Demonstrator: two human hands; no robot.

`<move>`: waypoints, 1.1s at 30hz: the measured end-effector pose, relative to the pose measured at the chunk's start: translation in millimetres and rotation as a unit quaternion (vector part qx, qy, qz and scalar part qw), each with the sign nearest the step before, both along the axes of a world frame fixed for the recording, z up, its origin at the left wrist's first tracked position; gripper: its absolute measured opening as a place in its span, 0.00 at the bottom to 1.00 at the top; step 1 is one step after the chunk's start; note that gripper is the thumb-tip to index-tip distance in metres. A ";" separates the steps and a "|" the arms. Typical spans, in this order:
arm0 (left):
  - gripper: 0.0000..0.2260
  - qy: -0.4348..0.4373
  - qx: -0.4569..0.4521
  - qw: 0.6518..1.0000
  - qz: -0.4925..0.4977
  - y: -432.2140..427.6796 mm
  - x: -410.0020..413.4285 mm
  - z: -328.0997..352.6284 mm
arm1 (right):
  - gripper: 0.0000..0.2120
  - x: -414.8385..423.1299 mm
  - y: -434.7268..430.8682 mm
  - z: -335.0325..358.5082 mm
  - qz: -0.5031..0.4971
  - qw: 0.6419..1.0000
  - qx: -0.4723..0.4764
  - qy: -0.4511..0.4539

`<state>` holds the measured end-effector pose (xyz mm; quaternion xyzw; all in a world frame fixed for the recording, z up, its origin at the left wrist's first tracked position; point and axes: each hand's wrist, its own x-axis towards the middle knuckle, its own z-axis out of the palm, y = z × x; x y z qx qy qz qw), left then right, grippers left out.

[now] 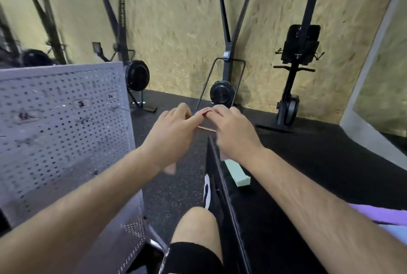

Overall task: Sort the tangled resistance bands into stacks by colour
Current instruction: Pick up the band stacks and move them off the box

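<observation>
I have both hands raised ahead of me. The left hand (pixel 174 129) and the right hand (pixel 234 132) each pinch one end of a red band (pixel 204 111) with curled fingers. Its short visible stretch runs left to right between them, tilted slightly up toward the right. Under my right forearm a folded green band (pixel 239 175) lies on the black box (pixel 286 218), its long axis pointing away from me. The tags on the pegboard (pixel 63 132) carry characters too blurred to read.
</observation>
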<state>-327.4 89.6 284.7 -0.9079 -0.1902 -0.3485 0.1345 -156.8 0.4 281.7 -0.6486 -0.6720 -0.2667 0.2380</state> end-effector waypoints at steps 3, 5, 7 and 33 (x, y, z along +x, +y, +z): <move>0.27 -0.020 -0.064 0.996 0.063 14.0 -28.3 4.9 | 0.24 -24.2 37.8 7.0 0.047 0.998 -0.009 0.037; 0.26 -0.046 -0.104 0.990 0.085 22.3 -46.0 5.4 | 0.22 -42.1 61.8 8.4 0.088 0.995 -0.021 0.050; 0.26 -0.059 -0.122 0.985 0.107 32.6 -62.4 5.4 | 0.20 -60.7 85.0 9.3 0.127 0.989 -0.031 0.068; 0.20 0.071 -0.141 0.905 0.395 178.1 -56.6 -8.2 | 0.14 -71.5 287.8 -13.2 0.232 0.945 -0.169 0.155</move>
